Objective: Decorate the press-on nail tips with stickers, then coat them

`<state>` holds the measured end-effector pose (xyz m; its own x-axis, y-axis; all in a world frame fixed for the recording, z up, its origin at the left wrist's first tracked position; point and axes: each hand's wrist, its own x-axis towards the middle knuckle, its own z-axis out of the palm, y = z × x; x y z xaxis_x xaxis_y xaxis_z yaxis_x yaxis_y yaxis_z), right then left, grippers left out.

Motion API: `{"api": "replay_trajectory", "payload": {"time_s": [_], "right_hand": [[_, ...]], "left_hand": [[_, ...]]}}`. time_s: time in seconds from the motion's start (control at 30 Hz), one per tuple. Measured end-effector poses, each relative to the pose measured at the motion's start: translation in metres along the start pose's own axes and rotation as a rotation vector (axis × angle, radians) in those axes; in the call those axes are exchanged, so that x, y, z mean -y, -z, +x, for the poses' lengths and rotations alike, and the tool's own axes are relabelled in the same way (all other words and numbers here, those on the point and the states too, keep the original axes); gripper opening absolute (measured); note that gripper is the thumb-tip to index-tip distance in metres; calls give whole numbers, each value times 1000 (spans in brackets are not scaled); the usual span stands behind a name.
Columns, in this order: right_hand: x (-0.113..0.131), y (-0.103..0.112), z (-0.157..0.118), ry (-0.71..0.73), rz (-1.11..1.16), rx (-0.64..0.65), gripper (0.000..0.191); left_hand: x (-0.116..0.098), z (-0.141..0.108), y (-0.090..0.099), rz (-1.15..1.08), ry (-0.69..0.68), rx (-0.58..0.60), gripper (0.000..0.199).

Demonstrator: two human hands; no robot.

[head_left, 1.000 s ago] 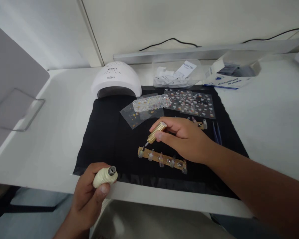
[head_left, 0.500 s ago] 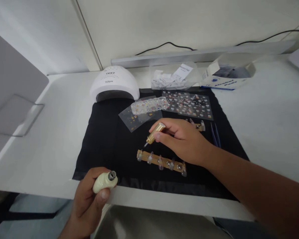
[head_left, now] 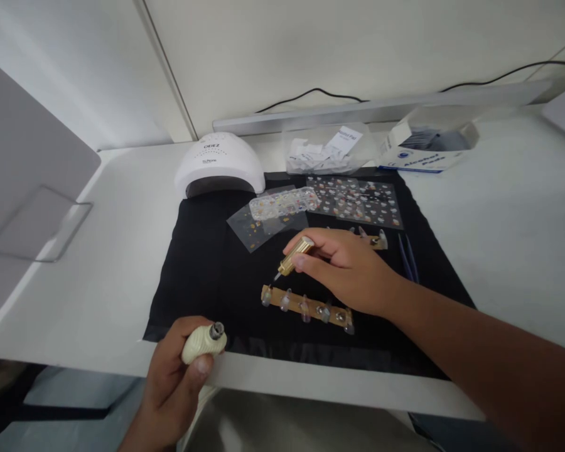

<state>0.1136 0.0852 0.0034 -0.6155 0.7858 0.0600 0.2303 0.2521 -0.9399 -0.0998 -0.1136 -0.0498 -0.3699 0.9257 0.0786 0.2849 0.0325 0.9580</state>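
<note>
My left hand (head_left: pixel 176 376) is closed around a pale cream ribbed bottle (head_left: pixel 202 344), its dark neck uncapped, near the table's front edge. Between the thumb and fingers of my right hand (head_left: pixel 343 267) is a gold brush cap (head_left: pixel 294 256), its tip pointing down and left. That tip is just above the left end of a wooden strip (head_left: pixel 294 303), which bears several clear nail tips. Whether brush and nail tip touch, I cannot tell. A second strip with nail tips (head_left: pixel 379 242) lies partly hidden behind my right hand.
On the black cloth (head_left: pixel 193 263) lie sticker sheets (head_left: pixel 358 201), a clear case of small decorations (head_left: pixel 285 203) and dark tweezers (head_left: pixel 408 257). Behind stand a white lamp (head_left: pixel 220 164), a clear box of packets (head_left: pixel 327 150) and an alcohol pad box (head_left: pixel 426 147).
The camera view has shifted slightly, moving most things a little right and down. Both hands keep their holds, and the brush tip stays close to the strip's left end.
</note>
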Motion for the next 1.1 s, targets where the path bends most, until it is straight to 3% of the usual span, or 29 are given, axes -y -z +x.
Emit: {"api": "replay_trajectory", "payload": {"time_s": [0.17,0.47,0.77,1.1], "right_hand": [[2,5,-5,32,145,-51,7],[2,-1,-25,255,433,-42,22],[12,-5,-29,315,393,29,21],[10,-4,-32,379,305,53,20]], "left_hand": [[6,3,3,-10,-38,92,34],[4,11,-1,3,-94,291,25],[-6,13,-12,-19,-152,329,31],[-17,15,-15,-22,-203,380,22]]}}
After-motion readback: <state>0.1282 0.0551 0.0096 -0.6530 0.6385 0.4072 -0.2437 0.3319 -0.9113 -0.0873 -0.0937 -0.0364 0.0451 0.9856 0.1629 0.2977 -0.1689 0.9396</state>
